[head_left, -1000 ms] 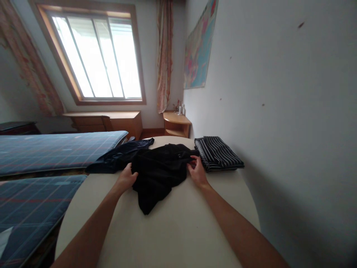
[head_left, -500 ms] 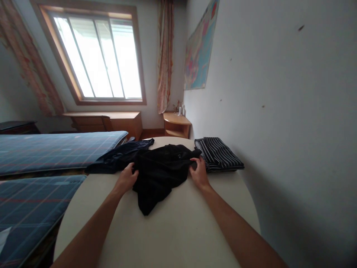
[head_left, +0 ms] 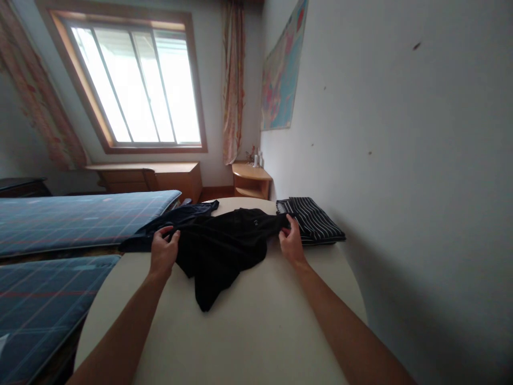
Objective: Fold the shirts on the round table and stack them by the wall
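Observation:
A black T-shirt (head_left: 228,235) with a small pale logo lies spread across the table, one part trailing toward me in a point. My left hand (head_left: 163,251) pinches its left edge between thumb and fingers. At the opposite edge, my right hand (head_left: 292,241) grips a corner, close beside a folded black-and-white striped cloth (head_left: 316,219). Behind the shirt on the left lies a dark navy garment (head_left: 188,212), partly covered by it.
The round cream table (head_left: 256,331) stands against the white wall (head_left: 420,214) on my right. Two plaid mattresses (head_left: 80,219) lie to the left. Farther back are a wooden desk (head_left: 176,174), a corner shelf (head_left: 252,172) and a window (head_left: 136,85).
My left hand has moved left and slightly up with the shirt's edge, and my right hand has shifted slightly right and up. The shirt is stretched wider. The view has turned slightly.

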`<move>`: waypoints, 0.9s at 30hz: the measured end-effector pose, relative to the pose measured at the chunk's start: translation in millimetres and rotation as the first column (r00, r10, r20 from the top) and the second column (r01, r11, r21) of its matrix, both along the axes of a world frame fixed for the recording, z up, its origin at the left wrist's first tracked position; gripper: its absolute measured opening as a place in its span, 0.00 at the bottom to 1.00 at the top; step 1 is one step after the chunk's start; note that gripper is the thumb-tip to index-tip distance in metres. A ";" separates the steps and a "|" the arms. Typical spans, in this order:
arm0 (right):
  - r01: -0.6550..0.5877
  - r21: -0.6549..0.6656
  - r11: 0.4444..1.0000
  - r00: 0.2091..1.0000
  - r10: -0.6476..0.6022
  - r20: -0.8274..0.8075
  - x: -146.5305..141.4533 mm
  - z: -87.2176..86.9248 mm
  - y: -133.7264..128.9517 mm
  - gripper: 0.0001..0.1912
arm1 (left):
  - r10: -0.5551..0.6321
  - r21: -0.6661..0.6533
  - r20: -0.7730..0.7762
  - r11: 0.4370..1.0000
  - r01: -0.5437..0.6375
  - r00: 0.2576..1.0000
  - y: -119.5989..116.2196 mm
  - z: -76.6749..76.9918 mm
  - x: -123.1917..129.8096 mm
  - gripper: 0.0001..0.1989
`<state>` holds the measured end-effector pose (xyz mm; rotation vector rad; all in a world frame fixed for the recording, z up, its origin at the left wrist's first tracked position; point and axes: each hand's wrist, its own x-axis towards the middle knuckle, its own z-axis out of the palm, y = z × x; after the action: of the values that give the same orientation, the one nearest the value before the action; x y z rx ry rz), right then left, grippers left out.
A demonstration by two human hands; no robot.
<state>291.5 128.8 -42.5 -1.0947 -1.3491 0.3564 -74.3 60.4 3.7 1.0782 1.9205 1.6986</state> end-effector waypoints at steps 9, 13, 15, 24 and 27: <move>-0.081 -0.117 0.990 0.985 0.062 -0.160 5.4 1.2 2.5 0.35 | -0.356 0.135 0.176 0.932 0.336 0.918 -3.0 3.0 13.2 0.33; -0.080 -0.118 0.990 0.965 0.047 -0.258 13.6 7.7 3.5 0.22 | -0.222 0.103 0.154 0.973 0.207 0.963 -3.3 3.4 4.9 0.29; -0.031 -0.083 0.996 0.961 0.007 -0.278 20.0 13.2 3.7 0.13 | -0.055 0.131 0.100 0.990 0.041 0.993 -2.4 2.9 -6.3 0.25; 0.066 0.061 0.996 0.977 -0.077 0.198 30.9 15.2 -7.0 0.14 | 0.056 -0.007 -0.038 0.998 -0.056 0.998 7.7 -11.6 -26.3 0.24; 0.063 0.046 0.997 0.931 -0.075 0.358 25.7 10.1 -11.0 0.18 | -0.044 -0.208 -0.244 0.978 -0.008 0.969 11.1 -17.5 -21.2 0.25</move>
<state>317.2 117.8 -32.4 -1.2156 -1.6269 0.0802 -95.5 71.5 -13.8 1.2693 2.1752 1.3677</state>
